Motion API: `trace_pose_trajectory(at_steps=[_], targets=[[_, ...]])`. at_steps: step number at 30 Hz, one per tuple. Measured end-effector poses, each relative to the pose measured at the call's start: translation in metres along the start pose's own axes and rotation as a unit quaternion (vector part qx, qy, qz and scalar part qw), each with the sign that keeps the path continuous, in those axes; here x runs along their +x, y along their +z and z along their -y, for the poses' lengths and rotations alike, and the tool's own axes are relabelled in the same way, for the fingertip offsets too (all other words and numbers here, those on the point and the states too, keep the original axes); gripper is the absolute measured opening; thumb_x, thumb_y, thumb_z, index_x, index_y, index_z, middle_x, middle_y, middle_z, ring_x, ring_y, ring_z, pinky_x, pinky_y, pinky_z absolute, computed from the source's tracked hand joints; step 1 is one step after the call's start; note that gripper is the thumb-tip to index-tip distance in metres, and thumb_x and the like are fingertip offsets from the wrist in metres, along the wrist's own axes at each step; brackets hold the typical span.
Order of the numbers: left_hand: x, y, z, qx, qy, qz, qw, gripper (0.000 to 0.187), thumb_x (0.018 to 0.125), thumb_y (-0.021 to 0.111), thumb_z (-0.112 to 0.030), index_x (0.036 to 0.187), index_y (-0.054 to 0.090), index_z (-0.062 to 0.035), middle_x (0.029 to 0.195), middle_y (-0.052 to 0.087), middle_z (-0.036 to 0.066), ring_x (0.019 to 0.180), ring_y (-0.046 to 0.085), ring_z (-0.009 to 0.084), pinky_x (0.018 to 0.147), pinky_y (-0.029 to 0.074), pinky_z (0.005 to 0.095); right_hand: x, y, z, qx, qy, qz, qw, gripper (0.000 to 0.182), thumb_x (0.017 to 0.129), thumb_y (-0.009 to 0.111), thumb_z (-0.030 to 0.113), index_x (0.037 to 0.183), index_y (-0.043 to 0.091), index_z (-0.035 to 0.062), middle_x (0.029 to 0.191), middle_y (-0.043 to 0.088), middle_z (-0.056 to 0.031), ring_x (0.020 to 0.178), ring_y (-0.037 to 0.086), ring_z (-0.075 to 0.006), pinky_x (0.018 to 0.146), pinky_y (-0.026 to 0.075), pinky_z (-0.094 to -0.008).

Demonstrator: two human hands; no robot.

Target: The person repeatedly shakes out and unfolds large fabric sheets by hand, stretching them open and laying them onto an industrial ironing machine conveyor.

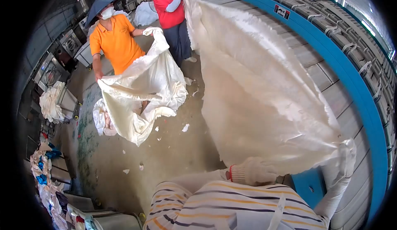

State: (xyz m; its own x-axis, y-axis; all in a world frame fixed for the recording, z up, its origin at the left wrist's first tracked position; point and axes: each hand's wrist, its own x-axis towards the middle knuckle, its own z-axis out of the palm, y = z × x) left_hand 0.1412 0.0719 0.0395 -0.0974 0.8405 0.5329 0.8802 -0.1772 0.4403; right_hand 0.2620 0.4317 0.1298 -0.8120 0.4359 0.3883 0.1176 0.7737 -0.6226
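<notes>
- Right hand (346, 157) — fingers clamped on the corner of the big white cloth (256, 85).
- Left hand (254, 171) — gloved, by its edge; I can't tell if fingers grip.

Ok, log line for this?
left hand: gloved, by white sheet | right hand: gripping its corner | co-worker in red: holding far end

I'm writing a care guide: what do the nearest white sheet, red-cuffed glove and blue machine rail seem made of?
Nearest white sheet: thin fabric, fibre unclear; faintly sheened, draping in soft creases. Red-cuffed glove: probably knitted yarn, matte, with a textured surface. Blue machine rail: likely painted metal, smooth and evenly coloured; plastic is possible.
</notes>
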Motion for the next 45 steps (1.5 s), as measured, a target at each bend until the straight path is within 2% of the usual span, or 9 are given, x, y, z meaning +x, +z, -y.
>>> trace_pose_trajectory(at_steps=[4,8,14,22,23,25,34,39,45], targets=[[-0.011,0.014,0.033,0.005,-0.102,0.038,0.994,0.013,0.076,0.060,-0.020,0.088,0.063,-0.0155,0.086,0.061,0.003,0.080,0.061,0.0254,0.061,0.050,0.0380,0.070,-0.020,-0.108,-0.142,-0.084,0.007,0.986,0.030,0.089,0.059,0.028,0.109,0.061,0.0063,0.100,0.061,-0.0074,0.088,0.057,-0.0148,0.076,0.047,-0.0301],[-0.021,-0.013,0.039,0.005,-0.398,0.170,0.901,0.014,0.082,0.058,-0.014,0.093,0.066,-0.0147,0.092,0.065,0.007,0.083,0.063,0.0307,0.068,0.052,0.0388,0.104,-0.019,-0.197,0.055,0.250,-0.003,0.967,0.026,0.089,0.058,0.025,0.105,0.062,0.0045,0.086,0.062,-0.0030,0.072,0.056,-0.0128,0.060,0.047,-0.0295],[-0.145,0.041,0.072,0.046,-0.438,-0.214,0.872,0.015,0.086,0.060,-0.016,0.099,0.067,-0.0126,0.097,0.068,0.010,0.090,0.066,0.0278,0.076,0.052,0.0357,0.132,-0.019,-0.169,-0.198,0.197,-0.069,0.958,0.035,0.087,0.057,0.032,0.107,0.062,0.0032,0.096,0.066,-0.0151,0.082,0.064,-0.0273,0.068,0.050,-0.0383],[-0.231,0.015,0.108,0.158,-0.820,-0.367,0.409,0.033,0.083,0.067,-0.016,0.114,0.062,-0.0061,0.107,0.067,0.011,0.096,0.064,0.0192,0.081,0.050,0.0339,0.196,0.014,-0.167,-0.405,0.233,0.001,0.884,0.036,0.091,0.050,0.033,0.107,0.059,0.0014,0.102,0.064,-0.0263,0.098,0.059,-0.0427,0.086,0.046,-0.0478],[-0.242,-0.020,0.096,0.092,-0.752,-0.427,0.494,0.041,0.082,0.069,-0.017,0.121,0.059,-0.0060,0.112,0.065,0.013,0.099,0.062,0.0200,0.083,0.050,0.0346,0.203,0.018,-0.213,-0.686,-0.001,0.154,0.711,0.044,0.090,0.053,0.039,0.119,0.054,0.0059,0.110,0.062,-0.0266,0.104,0.057,-0.0431,0.084,0.048,-0.0490],[-0.268,-0.052,0.115,0.119,-0.713,-0.516,0.460,0.067,0.080,0.074,-0.029,0.132,0.045,0.0023,0.125,0.055,0.021,0.114,0.055,0.0306,0.096,0.044,0.0407,0.184,0.066,-0.075,-0.436,0.144,0.070,0.886,0.058,0.089,0.056,0.045,0.135,0.044,0.0128,0.127,0.053,-0.0266,0.115,0.051,-0.0445,0.083,0.049,-0.0474],[-0.331,-0.292,0.214,0.305,-0.523,-0.561,0.565,0.099,0.078,0.077,-0.030,0.146,0.015,0.0048,0.148,0.028,0.026,0.138,0.029,0.0279,0.112,0.024,0.0325,0.238,0.141,-0.100,-0.379,0.034,0.129,0.916,0.065,0.091,0.055,0.041,0.145,0.033,0.0122,0.145,0.035,-0.0191,0.135,0.034,-0.0328,0.109,0.031,-0.0450],[-0.290,-0.356,0.266,0.070,-0.522,-0.550,0.648,0.080,0.083,0.072,-0.023,0.140,0.027,0.0081,0.130,0.049,0.023,0.113,0.051,0.0244,0.097,0.042,0.0305,0.277,0.193,-0.012,-0.278,-0.013,0.034,0.960,0.056,0.090,0.058,0.027,0.139,0.041,0.0067,0.135,0.049,-0.0153,0.122,0.049,-0.0260,0.101,0.041,-0.0337],[-0.238,-0.326,0.339,-0.179,-0.639,-0.562,0.494,0.034,0.083,0.067,-0.018,0.107,0.060,0.0054,0.100,0.066,0.012,0.085,0.065,0.0222,0.082,0.052,0.0334,0.206,0.412,0.186,0.028,-0.231,0.172,0.957,0.062,0.079,0.066,0.011,0.137,0.045,0.0066,0.132,0.052,-0.0131,0.121,0.052,-0.0268,0.101,0.042,-0.0343]])
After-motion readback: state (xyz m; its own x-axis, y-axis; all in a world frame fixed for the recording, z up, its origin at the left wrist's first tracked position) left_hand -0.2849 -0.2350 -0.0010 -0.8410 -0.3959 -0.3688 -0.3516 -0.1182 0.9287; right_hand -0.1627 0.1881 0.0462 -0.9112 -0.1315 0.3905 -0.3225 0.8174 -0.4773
